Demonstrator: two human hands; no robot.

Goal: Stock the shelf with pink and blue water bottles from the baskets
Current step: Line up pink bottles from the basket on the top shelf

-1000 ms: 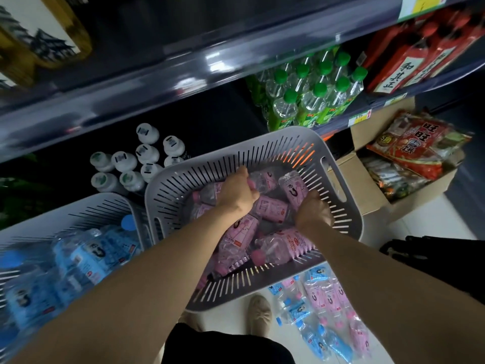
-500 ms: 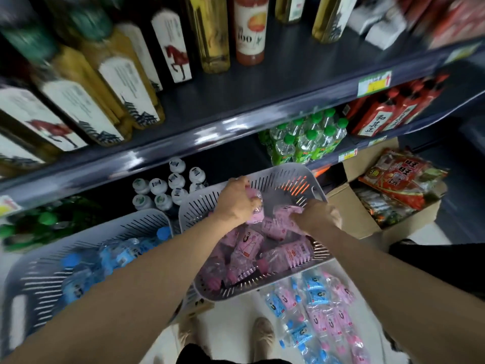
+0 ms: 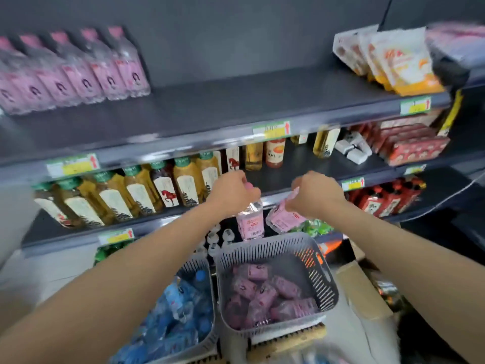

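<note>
My left hand (image 3: 232,191) grips a pink water bottle (image 3: 250,222) by its cap end, so it hangs upright. My right hand (image 3: 313,194) holds a second pink bottle (image 3: 284,218), tilted sideways. Both are raised above a grey slatted basket (image 3: 324,279) with several pink bottles (image 3: 262,292) inside. To its left a second grey basket (image 3: 202,269) holds blue bottles (image 3: 175,313). On the top dark shelf (image 3: 236,109) a row of pink bottles (image 3: 76,74) stands at the left.
The top shelf has snack bags (image 3: 393,59) at the right. The shelf below carries yellow drink bottles (image 3: 136,193) and red boxes (image 3: 412,145). Lower down are red bottles (image 3: 383,200), white-capped bottles (image 3: 217,237) and a cardboard box (image 3: 359,287) on the floor.
Both hands have lifted out of the pink basket, each with a pink bottle, and risen to the middle shelf's height. The view has tilted up and now shows the top shelf.
</note>
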